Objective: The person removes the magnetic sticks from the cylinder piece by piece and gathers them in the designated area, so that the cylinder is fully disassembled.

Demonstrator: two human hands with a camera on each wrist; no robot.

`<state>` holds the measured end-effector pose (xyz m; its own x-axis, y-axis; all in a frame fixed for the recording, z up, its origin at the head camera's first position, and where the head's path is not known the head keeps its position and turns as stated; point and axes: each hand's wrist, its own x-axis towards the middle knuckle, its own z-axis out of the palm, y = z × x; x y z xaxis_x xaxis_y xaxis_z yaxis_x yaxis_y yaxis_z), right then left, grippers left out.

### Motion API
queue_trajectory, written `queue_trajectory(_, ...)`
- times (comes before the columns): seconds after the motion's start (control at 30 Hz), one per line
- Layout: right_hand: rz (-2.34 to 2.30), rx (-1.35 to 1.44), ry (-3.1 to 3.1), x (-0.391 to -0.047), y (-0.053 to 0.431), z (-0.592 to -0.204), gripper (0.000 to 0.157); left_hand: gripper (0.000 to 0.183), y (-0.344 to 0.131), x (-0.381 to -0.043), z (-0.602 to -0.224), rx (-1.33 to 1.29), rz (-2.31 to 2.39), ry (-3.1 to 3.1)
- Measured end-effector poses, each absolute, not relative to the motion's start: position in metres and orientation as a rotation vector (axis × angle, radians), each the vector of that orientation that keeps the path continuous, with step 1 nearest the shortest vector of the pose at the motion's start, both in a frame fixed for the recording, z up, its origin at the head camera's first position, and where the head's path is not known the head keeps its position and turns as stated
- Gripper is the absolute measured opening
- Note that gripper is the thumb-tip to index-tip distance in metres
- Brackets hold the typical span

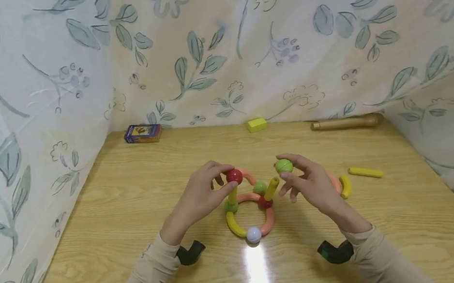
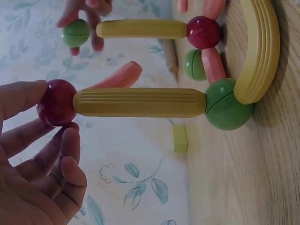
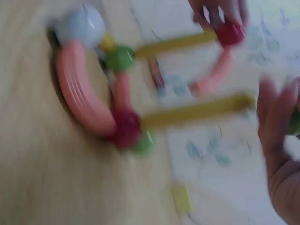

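Note:
My left hand (image 1: 199, 194) pinches a red ball (image 2: 57, 102) on top of an upright yellow rod (image 2: 140, 102). A curved orange piece (image 3: 216, 72) sticks out from that ball. The rod stands on a green ball (image 2: 228, 104) in a ring of curved pieces, with a white ball (image 1: 253, 235) at its near side. Another yellow rod (image 1: 272, 188) rises from a red ball (image 1: 265, 202) of the ring, its top end bare. Just right of that end, my right hand (image 1: 315, 189) holds a green ball (image 1: 284, 166) between thumb and fingers, apart from the rod.
Right of my right hand lie a yellow rod (image 1: 365, 172), a curved yellow piece (image 1: 346, 186) and a curved orange piece (image 1: 334, 181). Along the back are a card box (image 1: 143, 133), a yellow block (image 1: 257, 125) and a brown stick (image 1: 347, 122). Floral cloth (image 1: 202, 96) encloses the table.

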<state>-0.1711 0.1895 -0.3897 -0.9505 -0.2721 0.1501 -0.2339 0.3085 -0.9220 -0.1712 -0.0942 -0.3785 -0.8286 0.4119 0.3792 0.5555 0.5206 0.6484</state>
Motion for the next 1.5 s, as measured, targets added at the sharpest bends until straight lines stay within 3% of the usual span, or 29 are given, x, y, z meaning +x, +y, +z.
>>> queue_trajectory(0.2,-1.143,-0.276,3.072,-0.21,0.243,-0.401,0.049,0.029,-0.096,-0.171,-0.378,-0.853,-1.2,-2.534)
queue_trajectory(0.33,-0.987,-0.261,3.151,-0.234,0.262,-0.419,0.046,0.029,-0.097,-0.17,-0.379,-0.845,-1.203,-2.545)
queue_trajectory(0.73,-0.708,-0.298,3.18,-0.272,0.244,-0.446,0.044,0.028,-0.096,-0.167,-0.385,-0.814,-1.261,-2.568)
queue_trajectory(0.93,-0.78,-0.323,3.198,-0.26,0.241,-0.444,0.044,0.036,-0.099,-0.169,-0.384,-0.819,-1.246,-2.567)
queue_trajectory(1.1,-1.189,-0.528,2.977,-0.221,0.221,-0.43,0.039,0.042,-0.106,-0.169,-0.384,-0.787,-1.305,-2.591)
queue_trajectory(1.3,-1.381,-0.701,2.6,-0.183,0.191,-0.436,0.045,0.045,-0.107,-0.175,-0.406,-0.798,-1.414,-2.664)
queue_trajectory(1.5,-1.437,-0.761,2.586,-0.175,0.173,-0.449,0.031,0.046,-0.1,-0.175,-0.424,-0.778,-1.465,-2.723)
